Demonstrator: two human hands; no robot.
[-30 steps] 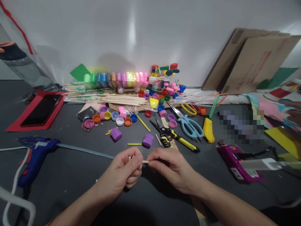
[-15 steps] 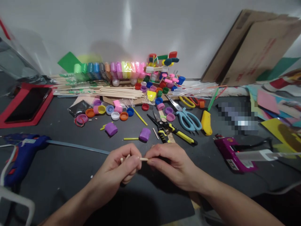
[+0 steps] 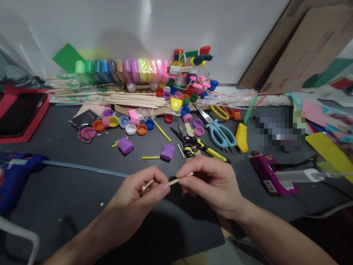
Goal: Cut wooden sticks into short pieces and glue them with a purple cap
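Between my two hands runs a short wooden stick (image 3: 173, 182), pale and thin. My right hand (image 3: 213, 184) is closed, pinching it between thumb and fingertips, with one end poking out past the fingers. The other end meets the thumb of my left hand (image 3: 138, 197), whose fingers are curled. Ends of other short wooden stick pieces (image 3: 147, 186) show inside that curled left hand; the rest of them is hidden. Just beyond the hands lie two purple clay pieces (image 3: 167, 152) with yellow-green sticks, and black-and-yellow pliers (image 3: 209, 151).
A blue glue gun (image 3: 20, 176) with a long glue stick lies left. Coloured bottle caps (image 3: 142, 129), light-blue scissors (image 3: 220, 134) and a yellow cutter (image 3: 242, 138) are spread ahead. On the right sits a purple device (image 3: 271, 175). Wooden skewers (image 3: 138, 100) lie behind.
The stick between my hands now slants, and more of it shows, its end past my right fingers. My right hand has risen slightly. The camera view has shifted a little.
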